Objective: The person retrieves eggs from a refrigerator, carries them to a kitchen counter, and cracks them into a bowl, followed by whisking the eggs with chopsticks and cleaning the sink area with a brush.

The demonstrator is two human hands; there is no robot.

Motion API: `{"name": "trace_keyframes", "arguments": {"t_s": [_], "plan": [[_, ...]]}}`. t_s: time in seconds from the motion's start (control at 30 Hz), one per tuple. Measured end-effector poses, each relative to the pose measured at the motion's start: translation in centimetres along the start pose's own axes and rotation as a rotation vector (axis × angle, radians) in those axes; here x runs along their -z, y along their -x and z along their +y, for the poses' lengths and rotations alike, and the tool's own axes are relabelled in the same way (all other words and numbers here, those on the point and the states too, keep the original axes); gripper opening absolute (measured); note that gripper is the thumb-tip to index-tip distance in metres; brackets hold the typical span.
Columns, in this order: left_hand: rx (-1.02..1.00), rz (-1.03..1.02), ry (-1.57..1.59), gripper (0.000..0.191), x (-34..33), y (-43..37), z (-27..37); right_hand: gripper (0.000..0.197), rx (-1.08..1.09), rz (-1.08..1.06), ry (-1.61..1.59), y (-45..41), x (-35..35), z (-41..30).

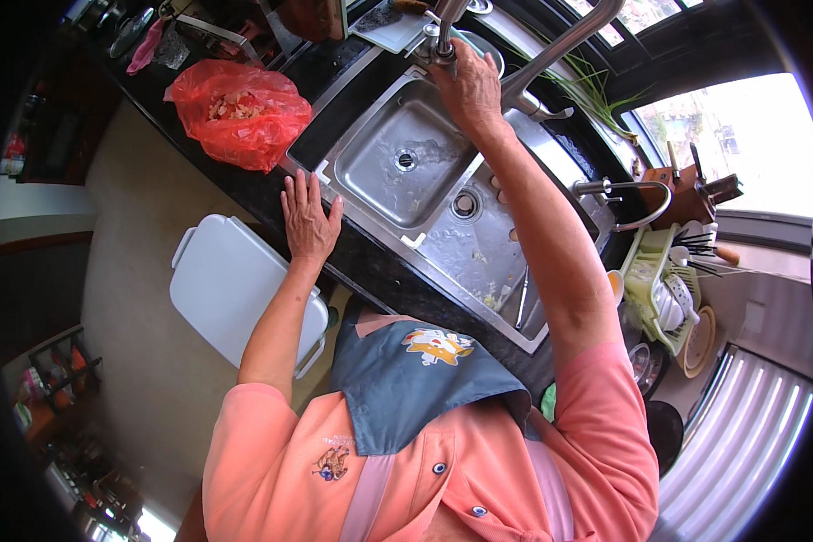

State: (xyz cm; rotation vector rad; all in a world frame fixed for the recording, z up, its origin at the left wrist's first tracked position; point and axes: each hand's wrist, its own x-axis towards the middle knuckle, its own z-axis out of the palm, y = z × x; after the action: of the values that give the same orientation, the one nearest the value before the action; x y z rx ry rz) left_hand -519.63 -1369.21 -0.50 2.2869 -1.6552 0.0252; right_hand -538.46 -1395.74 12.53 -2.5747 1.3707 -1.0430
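My right hand (471, 88) reaches to the far side of the steel double sink (423, 254), with its fingers at the metal faucet head (445, 51); how firmly they close on it cannot be made out. Flat on the dark counter edge by the sink's near left corner rests my left hand (309, 220), fingers a little spread and holding nothing. Beside it lies a red plastic bag (264, 139) with food scraps (234, 106) in its open top. Wet bits of scraps and a thin metal utensil (523, 298) lie in the right basin.
Below the counter on the left stands a lidded pale bin (237, 291). Green onions (599, 101) lie along the window side. A knife block (677, 193), a small curved tap (650, 196) and a green dish rack (657, 271) with dishes are on the right.
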Motion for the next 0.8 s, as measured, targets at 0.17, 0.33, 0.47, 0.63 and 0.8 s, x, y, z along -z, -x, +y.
{"name": "trace_keyframes", "arguments": {"t_s": [0.17, 0.33, 0.47, 0.63, 0.8], "plan": [[0.011, -0.004, 0.013, 0.066, 0.3, -0.1, 0.1, 0.037, -0.076, -0.078, -0.215, 0.0, -1.4, -2.0], [0.01, -0.003, 0.01, 0.066, 0.1, -0.2, -0.1, 0.036, -0.077, -0.13, -0.204, -0.3, -1.2, -2.1], [0.009, 0.008, 0.015, 0.065, 0.1, 0.0, -0.2, 0.035, 0.012, -0.172, 0.009, -0.4, 1.6, -0.1], [0.013, 0.023, 0.034, 0.065, 0.0, 0.1, -0.3, 0.036, -0.001, -0.396, 0.135, 1.3, 6.1, 0.2], [0.004, 0.021, 0.037, 0.065, -0.1, 0.1, -0.3, 0.025, -0.058, -0.496, -0.026, 4.8, 9.1, -1.6]]}}
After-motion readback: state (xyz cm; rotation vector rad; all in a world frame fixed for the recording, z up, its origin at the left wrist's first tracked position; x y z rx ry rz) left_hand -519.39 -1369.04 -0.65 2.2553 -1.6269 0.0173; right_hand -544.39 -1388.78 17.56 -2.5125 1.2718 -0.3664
